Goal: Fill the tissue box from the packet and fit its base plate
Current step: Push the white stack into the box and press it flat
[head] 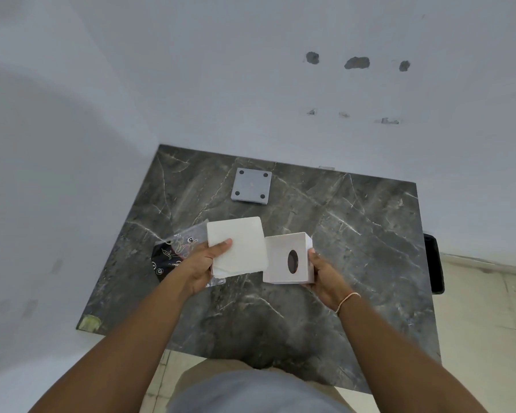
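Observation:
My left hand (204, 265) grips a white stack of tissues (239, 247), thumb on top, just above the table. The clear and black plastic packet (173, 256) lies under and left of that hand. My right hand (320, 274) holds the pale cube tissue box (276, 259) on its side, its oval slot facing me. The box touches the stack's right edge. The grey square base plate (251, 185) with dark corner pads lies flat farther back on the table.
The dark marble table (355, 234) stands in a corner against white walls. A black object (434, 263) sits beyond the table's right edge. Pale floor tiles show to the right and below.

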